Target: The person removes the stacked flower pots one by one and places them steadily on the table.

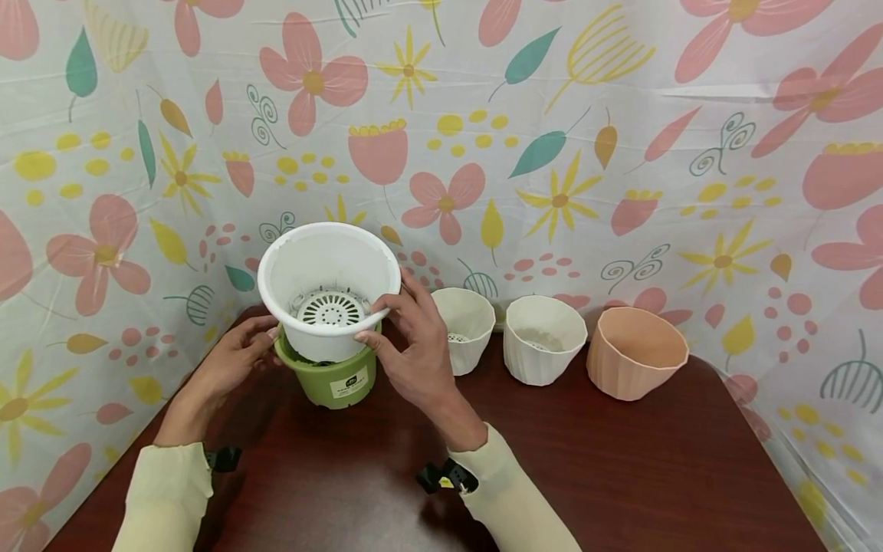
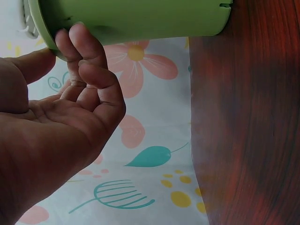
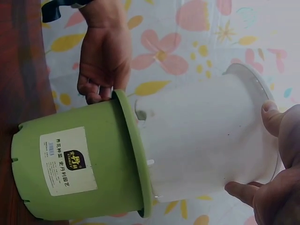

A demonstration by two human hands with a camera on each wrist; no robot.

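Observation:
A white plastic pot liner (image 1: 324, 264) with a slotted bottom is held upright by my right hand (image 1: 422, 349). The thumb and fingers grip its rim from the right. Its lower end reaches into the mouth of a green flower pot (image 1: 313, 387), which stands on the table and bears a white label (image 3: 70, 161). At the green pot's left side, my left hand (image 1: 231, 356) pinches the rim between thumb and fingers, as the left wrist view shows. The white wall juts well out of the green rim in the right wrist view.
To the right stand a white faceted pot (image 1: 469, 349), a second white pot (image 1: 534, 368) and a peach pot (image 1: 624, 376) in a row. A flowered curtain (image 1: 455, 92) hangs behind the dark red wooden table (image 1: 359, 475).

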